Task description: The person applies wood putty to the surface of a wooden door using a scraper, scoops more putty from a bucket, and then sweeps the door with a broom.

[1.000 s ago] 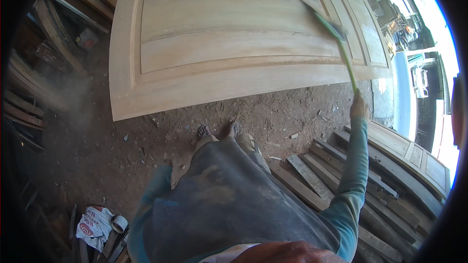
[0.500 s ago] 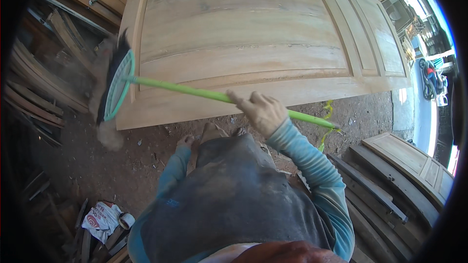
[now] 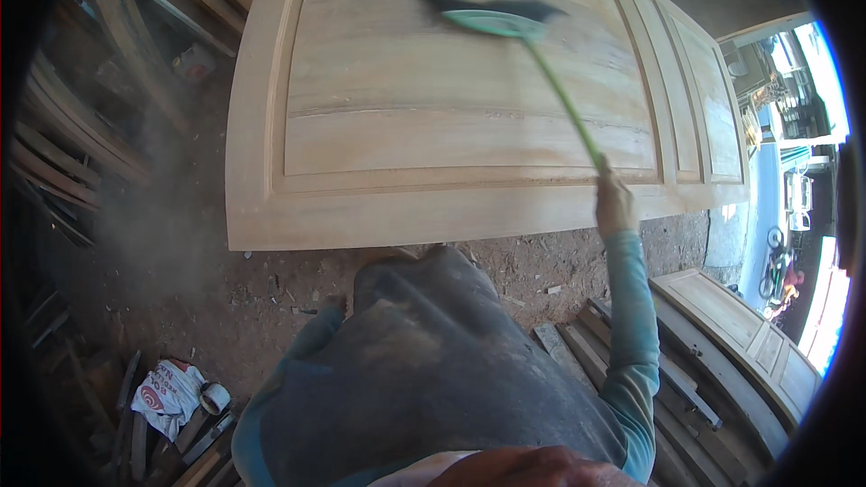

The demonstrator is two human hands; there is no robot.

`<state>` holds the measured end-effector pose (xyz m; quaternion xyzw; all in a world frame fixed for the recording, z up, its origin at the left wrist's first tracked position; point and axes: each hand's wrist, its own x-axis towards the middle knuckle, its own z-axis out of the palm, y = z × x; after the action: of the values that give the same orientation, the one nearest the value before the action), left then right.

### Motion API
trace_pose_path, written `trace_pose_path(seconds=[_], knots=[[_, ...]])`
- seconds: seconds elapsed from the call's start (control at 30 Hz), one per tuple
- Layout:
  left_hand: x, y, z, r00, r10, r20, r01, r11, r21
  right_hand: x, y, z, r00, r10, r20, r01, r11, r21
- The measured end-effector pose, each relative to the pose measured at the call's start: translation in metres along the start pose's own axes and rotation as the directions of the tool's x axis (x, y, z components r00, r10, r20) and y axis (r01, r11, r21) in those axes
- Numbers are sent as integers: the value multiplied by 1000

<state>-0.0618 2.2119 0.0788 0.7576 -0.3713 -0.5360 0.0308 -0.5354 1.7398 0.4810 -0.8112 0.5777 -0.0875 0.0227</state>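
Note:
My right hand (image 3: pixel 615 202) is wrapped around the green handle of a broom (image 3: pixel 564 95), near the handle's lower end. The broom's mint-green head and dark bristles, smeared by motion, are over the far part of a large pale wooden door (image 3: pixel 469 140) lying flat before me. My left arm hangs low beside my dark apron (image 3: pixel 415 343), its blue-green sleeve (image 3: pixel 307 343) showing. Little of my left hand (image 3: pixel 336 305) is visible, dim against the ground, and its fingers cannot be made out.
Dust hangs over the dirt floor (image 3: pixel 180 257) at the left. Curved timbers (image 3: pixel 81 144) lean along that side. A white printed bag (image 3: pixel 170 399) and a tape roll (image 3: pixel 215 397) lie at lower left. Stacked boards (image 3: pixel 686 397) and a smaller panelled door (image 3: pixel 731 316) lie at right.
The broom has swung from the door's left edge across to its far middle. My right arm has stretched out to the right. The dust at left has spread, and my left hand shows less.

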Motion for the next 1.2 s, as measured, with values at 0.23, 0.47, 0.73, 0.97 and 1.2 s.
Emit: trace_pose_path(seconds=[0.23,0.47,0.73,0.97,1.2], knots=[[76,20,-44,938,-335,-85,182,689,-701,16,-241,-29,817,-575,44,572,818,68],[1,-60,-45,1000,11,-25,-6,983,182,47,7,-9,946,132,-295,-119,991,60],[5,-49,-48,992,-124,26,124,992,-6,85,-11,19,985,157,73,-151,985,-78],[53,90,-66,944,-308,-121,112,640,-761,59,-222,-12,774,-633,-22,625,758,186],[20,32,-33,992,-128,19,59,311,-949,89,63,6,991,131,30,-133,990,54]])
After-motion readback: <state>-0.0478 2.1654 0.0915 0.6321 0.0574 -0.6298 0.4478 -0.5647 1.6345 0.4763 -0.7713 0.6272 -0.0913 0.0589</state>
